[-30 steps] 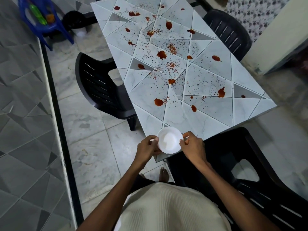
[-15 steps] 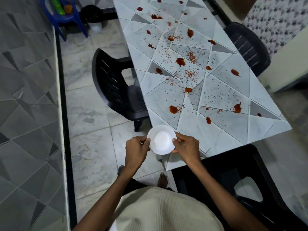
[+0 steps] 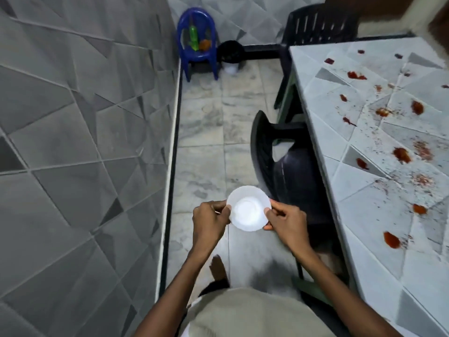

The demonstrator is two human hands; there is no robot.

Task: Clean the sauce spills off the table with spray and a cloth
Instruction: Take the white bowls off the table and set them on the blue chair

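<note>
I hold a small white bowl point(image 3: 248, 208) in front of me over the floor, gripped at its rim by my left hand point(image 3: 210, 218) and my right hand point(image 3: 285, 221). The tiled table point(image 3: 379, 234) runs along the right side, dotted with several red sauce spills point(image 3: 391, 240) and fine red specks. A green spray bottle point(image 3: 193, 38) and an orange cloth-like lump point(image 3: 205, 45) lie on a small blue plastic chair point(image 3: 197, 46) at the far end of the aisle.
A black plastic chair point(image 3: 284, 166) is tucked at the table's left side, another black chair point(image 3: 318, 23) stands at the far end. A black bin point(image 3: 230, 54) sits beside the blue chair. The grey tiled wall point(image 3: 85, 142) bounds the narrow floor aisle point(image 3: 204, 132) on the left.
The view has swung left, away from the table's end toward the aisle along the wall. The bowl, still in both hands, has left the table corner and now hangs over the floor.
</note>
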